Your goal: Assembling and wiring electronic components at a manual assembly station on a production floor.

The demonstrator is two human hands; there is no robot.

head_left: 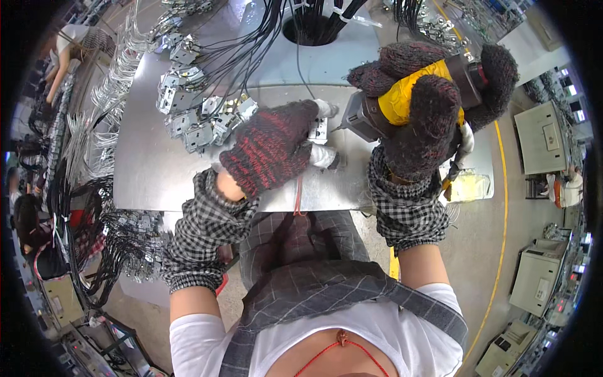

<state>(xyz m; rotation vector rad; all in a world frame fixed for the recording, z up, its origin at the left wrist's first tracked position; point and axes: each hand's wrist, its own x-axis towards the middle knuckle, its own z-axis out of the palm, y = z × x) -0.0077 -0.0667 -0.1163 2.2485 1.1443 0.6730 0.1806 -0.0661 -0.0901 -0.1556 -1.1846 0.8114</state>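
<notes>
My left hand (273, 147), in a dark red knitted glove with white fingertips, presses down on a small metal bracket part (318, 131) lying on the steel worktable (157, 169). My right hand (427, 107), in the same kind of glove, grips a yellow and dark powered screwdriver (389, 103). Its tip points left at the bracket, right beside my left fingertips. Checked sleeve covers wrap both forearms.
A heap of metal brackets on black cables (201, 116) lies at the table's back left. More cables rise from a round hole (314, 28) at the back. Wire bundles with brackets (119, 239) hang at the left. Grey machines (540, 270) stand right. A clear bag (471, 185) lies by the table's right edge.
</notes>
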